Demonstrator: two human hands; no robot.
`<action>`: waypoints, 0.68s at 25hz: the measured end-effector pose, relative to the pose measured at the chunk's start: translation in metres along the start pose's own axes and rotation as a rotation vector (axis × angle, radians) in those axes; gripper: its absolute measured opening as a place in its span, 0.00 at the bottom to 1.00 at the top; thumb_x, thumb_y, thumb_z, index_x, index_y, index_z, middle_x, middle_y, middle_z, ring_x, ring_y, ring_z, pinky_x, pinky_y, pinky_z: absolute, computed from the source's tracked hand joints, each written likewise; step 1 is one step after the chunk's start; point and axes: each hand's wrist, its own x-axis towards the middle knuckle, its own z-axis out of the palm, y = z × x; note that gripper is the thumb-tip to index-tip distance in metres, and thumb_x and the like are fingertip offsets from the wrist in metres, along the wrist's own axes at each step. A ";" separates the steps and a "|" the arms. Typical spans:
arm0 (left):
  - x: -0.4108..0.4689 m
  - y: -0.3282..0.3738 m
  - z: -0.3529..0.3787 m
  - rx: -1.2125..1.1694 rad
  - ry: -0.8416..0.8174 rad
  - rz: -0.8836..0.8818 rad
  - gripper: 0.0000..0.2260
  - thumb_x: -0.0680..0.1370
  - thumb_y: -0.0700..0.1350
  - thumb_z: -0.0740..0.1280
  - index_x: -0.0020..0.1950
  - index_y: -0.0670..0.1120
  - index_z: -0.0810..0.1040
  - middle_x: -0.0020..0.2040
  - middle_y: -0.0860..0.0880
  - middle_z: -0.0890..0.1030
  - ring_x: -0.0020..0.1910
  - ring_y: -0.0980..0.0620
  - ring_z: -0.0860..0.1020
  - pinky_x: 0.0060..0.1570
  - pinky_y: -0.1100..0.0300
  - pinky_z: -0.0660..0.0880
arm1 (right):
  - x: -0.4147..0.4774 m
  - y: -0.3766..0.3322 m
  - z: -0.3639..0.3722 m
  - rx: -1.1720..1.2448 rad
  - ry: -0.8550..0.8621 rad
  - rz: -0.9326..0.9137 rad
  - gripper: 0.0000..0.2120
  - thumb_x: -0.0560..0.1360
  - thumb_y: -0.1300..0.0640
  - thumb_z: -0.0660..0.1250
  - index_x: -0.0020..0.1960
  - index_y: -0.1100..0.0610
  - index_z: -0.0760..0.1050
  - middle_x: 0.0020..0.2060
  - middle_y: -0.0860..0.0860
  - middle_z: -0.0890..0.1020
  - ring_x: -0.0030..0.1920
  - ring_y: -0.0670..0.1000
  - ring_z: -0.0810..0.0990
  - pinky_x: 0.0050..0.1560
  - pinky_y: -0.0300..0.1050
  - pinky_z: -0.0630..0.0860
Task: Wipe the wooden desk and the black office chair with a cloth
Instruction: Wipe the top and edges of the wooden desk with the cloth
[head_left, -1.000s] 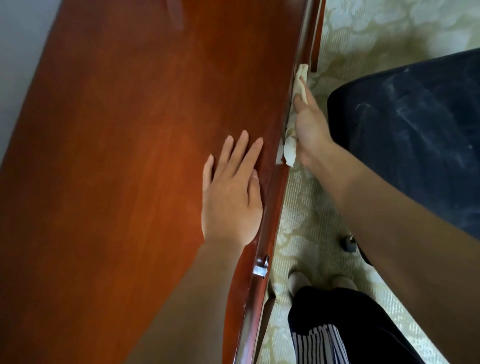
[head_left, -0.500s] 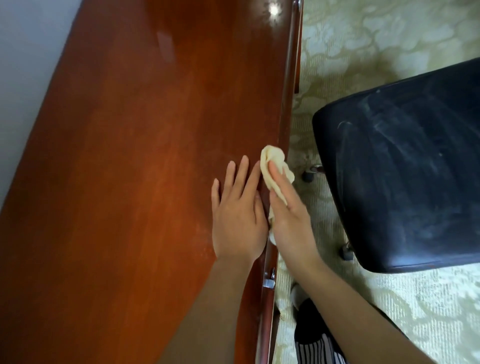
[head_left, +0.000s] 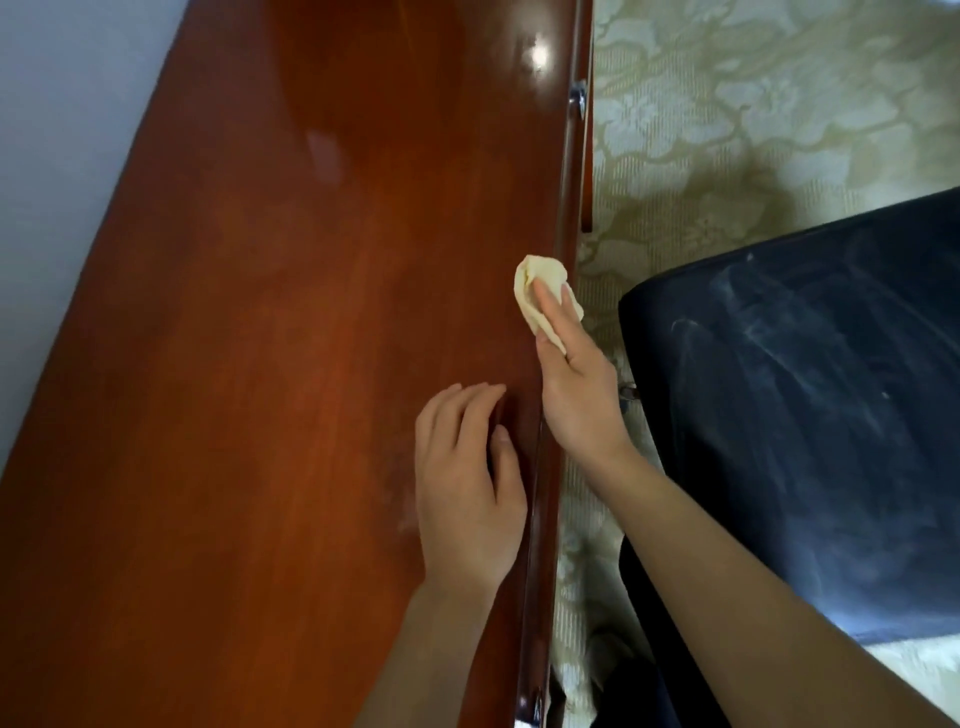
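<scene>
Fingers (head_left: 553, 312) of the right hand (head_left: 576, 400) lie straight and close together on a crumpled pale-yellow cloth (head_left: 535, 275), pressing it against the near edge of the wooden desk (head_left: 311, 364). The thumb is hidden, so whether it pinches the cloth from below cannot be told. The cloth shows beyond the fingertips and on either side of them.

Fingers (head_left: 457, 405) of the left hand (head_left: 467, 493) are loosely bent, tips down on the desk top, holding nothing. They sit just beside the right wrist, short of the cloth.

Outward from the right fingers stands the black chair (head_left: 805, 415), its seat streaked with pale dust, on patterned carpet (head_left: 727, 130). Far beyond the fingertips a metal handle (head_left: 577, 98) sits on the desk edge. Faint dusty patches mark the wood beside the left fingers.
</scene>
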 end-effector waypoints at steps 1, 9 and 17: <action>0.020 0.003 0.005 -0.002 -0.009 0.008 0.16 0.79 0.42 0.57 0.64 0.43 0.76 0.63 0.50 0.75 0.68 0.54 0.65 0.70 0.63 0.60 | 0.019 -0.005 -0.001 -0.010 0.010 -0.015 0.21 0.82 0.61 0.55 0.73 0.49 0.64 0.75 0.48 0.62 0.46 0.22 0.71 0.43 0.21 0.68; 0.188 0.027 0.066 -0.003 -0.202 -0.015 0.20 0.83 0.41 0.55 0.75 0.45 0.63 0.77 0.51 0.58 0.77 0.57 0.47 0.75 0.60 0.47 | 0.165 -0.044 -0.019 -0.053 -0.003 -0.067 0.20 0.82 0.58 0.54 0.73 0.47 0.63 0.76 0.49 0.59 0.73 0.45 0.60 0.56 0.16 0.57; 0.247 0.032 0.100 0.317 -0.317 -0.020 0.23 0.84 0.49 0.45 0.79 0.51 0.45 0.79 0.53 0.43 0.76 0.58 0.38 0.74 0.58 0.36 | 0.237 -0.046 -0.036 0.063 -0.071 -0.143 0.20 0.83 0.56 0.53 0.73 0.44 0.63 0.75 0.48 0.60 0.73 0.42 0.59 0.54 0.16 0.59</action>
